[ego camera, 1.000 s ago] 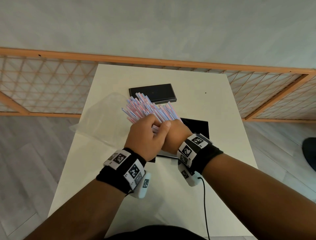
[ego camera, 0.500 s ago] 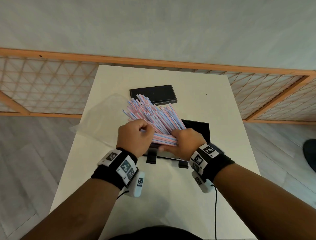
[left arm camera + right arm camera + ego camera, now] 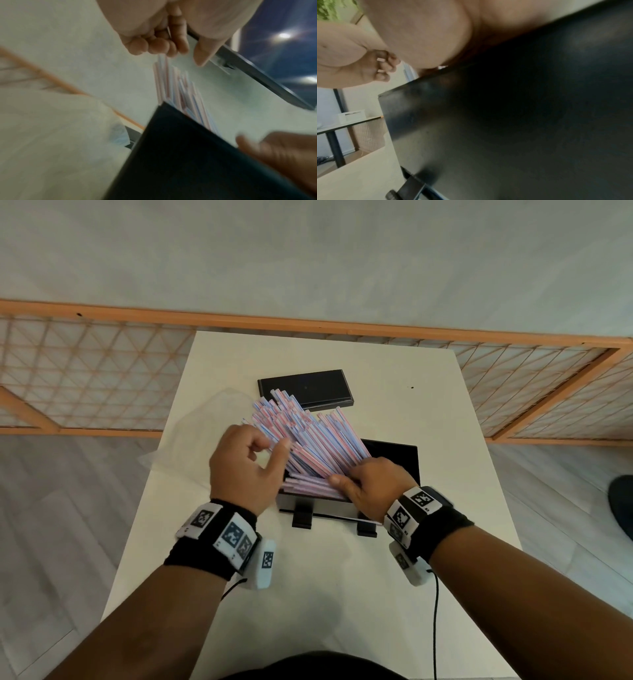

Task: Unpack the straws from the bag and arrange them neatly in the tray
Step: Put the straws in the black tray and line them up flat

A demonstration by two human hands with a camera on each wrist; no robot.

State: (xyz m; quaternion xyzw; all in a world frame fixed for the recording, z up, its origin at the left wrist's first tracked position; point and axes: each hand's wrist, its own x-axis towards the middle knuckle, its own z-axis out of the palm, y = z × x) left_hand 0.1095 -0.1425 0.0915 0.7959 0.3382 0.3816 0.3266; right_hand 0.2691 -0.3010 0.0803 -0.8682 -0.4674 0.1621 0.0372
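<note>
Right hand (image 3: 373,487) grips the fanned straws (image 3: 308,436) over the tray (image 3: 394,460); left hand (image 3: 243,470) curls against them, grasp unclear. Bag (image 3: 205,429) left of the tray looks emptied; neatening remains.

straws (image 3: 318,440) fanned across tray (image 3: 397,460), black lid (image 3: 308,386) behind, open table (image 3: 428,412) right

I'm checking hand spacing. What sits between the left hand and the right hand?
Head view: near ends of the fanned straws, lying in the black tray, span from left hand to right hand.
</note>
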